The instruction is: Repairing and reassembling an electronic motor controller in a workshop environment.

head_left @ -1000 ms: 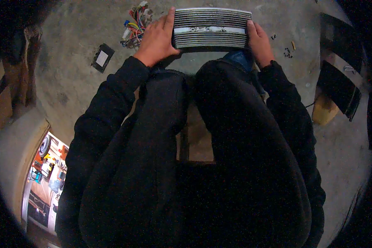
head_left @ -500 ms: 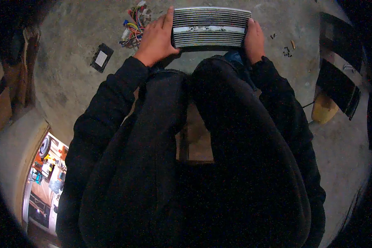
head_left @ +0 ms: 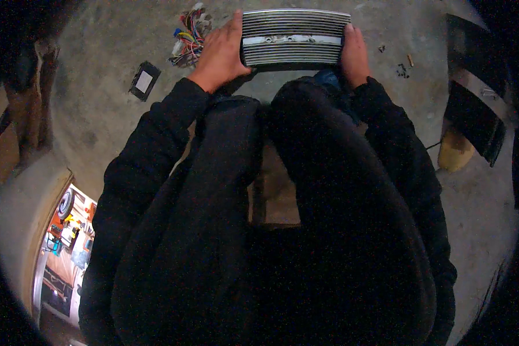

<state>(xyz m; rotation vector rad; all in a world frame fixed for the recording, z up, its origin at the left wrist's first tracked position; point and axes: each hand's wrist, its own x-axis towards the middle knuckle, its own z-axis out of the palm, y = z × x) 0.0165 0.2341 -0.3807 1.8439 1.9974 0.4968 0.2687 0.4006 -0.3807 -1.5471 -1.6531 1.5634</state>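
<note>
Between my two hands is a finned metal heat sink (head_left: 297, 56), silvery, with a pale strip across its middle that has a few small holes or marks. My left hand (head_left: 220, 53) grips its left end, thumb at the near corner and fingers along the side. At the opposite end my right hand (head_left: 356, 55) presses its fingers along the edge. The underside of the heat sink is hidden. Just left of my left hand lies a bundle of coloured wires (head_left: 189, 37) with connectors. A flat black piece with a pale label (head_left: 144, 81) rests on the floor nearby.
Small dark screws (head_left: 402, 71) and a short brownish piece (head_left: 410, 60) lie on the concrete floor (head_left: 104, 115) to the right. Farther right are dark panels (head_left: 473, 115) and a yellowish rounded object (head_left: 455, 151). A bright doorway (head_left: 63, 254) opens at lower left.
My hands and the heat sink stay nearly in place. The view has shifted very slightly.
</note>
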